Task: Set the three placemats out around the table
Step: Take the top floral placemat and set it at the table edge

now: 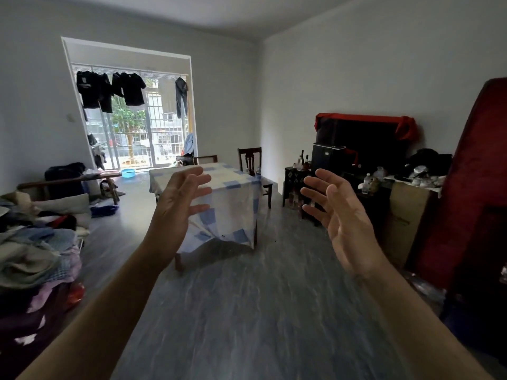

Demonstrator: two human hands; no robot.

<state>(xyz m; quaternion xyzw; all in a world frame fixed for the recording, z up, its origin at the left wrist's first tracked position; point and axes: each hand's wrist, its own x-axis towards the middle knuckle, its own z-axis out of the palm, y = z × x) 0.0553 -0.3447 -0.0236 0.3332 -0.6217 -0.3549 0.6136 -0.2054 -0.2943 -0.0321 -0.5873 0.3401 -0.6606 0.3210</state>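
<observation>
Left hand (179, 200) and right hand (333, 208) are hovering before the table (219, 187), fingers spread apart, palms facing, gripping nothing. Placemats are not showing anywhere. Blue basin (128, 173) is sitting left of the table, contents unclear; a chair (250, 160) is standing behind it

**Empty hands raised before a cloth-covered table**

Both bare arms reach forward over a grey streaked floor (247, 311). The left hand (178, 209) and right hand (337, 215) are held up, palms facing each other, fingers spread, gripping nothing. Beyond them stands a table draped in a white and blue checked cloth (230, 204), with a dark wooden chair (251, 160) at its far right side. Dark clothes (109, 89) hang at the barred window.
</observation>
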